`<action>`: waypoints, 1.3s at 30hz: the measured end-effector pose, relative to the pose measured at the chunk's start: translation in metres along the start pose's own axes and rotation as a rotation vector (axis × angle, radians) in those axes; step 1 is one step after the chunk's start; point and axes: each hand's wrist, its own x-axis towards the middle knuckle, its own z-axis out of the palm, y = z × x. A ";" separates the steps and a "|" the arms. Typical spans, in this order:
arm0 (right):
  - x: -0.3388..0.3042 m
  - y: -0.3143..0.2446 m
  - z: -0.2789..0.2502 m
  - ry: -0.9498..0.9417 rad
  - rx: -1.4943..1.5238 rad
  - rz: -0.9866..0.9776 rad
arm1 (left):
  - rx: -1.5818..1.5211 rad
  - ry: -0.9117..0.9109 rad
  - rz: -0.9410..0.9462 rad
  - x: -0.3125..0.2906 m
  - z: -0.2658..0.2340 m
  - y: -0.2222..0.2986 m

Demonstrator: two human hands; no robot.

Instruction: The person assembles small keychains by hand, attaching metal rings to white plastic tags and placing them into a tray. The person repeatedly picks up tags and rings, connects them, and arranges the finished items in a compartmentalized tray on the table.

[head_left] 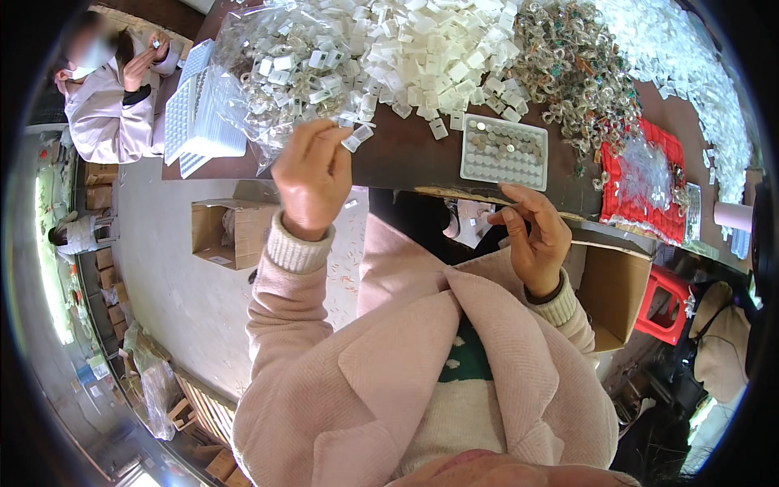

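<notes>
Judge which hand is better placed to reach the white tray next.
Probably the right hand: it is nearer the white tray, while the left hand holds a clear plastic piece.

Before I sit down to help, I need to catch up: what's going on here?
The left hand pinches a small clear plastic piece over the table, near a heap of pale plastic pieces. The right hand, apparently empty, is half open near a pale tray partly filled with small round pieces. At far left, a co-worker handles something too small to identify.
</notes>
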 end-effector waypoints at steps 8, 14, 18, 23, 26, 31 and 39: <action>0.003 0.004 0.006 0.015 -0.058 -0.017 | 0.323 -0.215 0.015 -0.048 0.037 -0.053; 0.001 0.004 -0.025 0.115 -0.172 0.038 | 0.278 -0.270 0.024 -0.044 0.033 -0.037; -0.003 0.012 -0.056 0.274 -0.155 0.158 | 0.267 -0.232 0.103 -0.038 0.036 -0.028; 0.002 0.034 -0.108 0.540 -0.273 0.210 | 0.027 -0.117 0.087 -0.031 0.045 -0.008; 0.008 0.045 -0.128 0.567 -0.500 0.174 | -0.203 -0.126 -0.213 -0.030 0.047 0.019; 0.015 0.056 -0.136 0.489 -0.783 0.054 | -1.108 -0.076 -0.806 -0.030 0.049 0.066; 0.045 0.084 -0.128 0.507 -1.136 -0.015 | -1.479 -0.313 -0.924 -0.044 0.061 0.095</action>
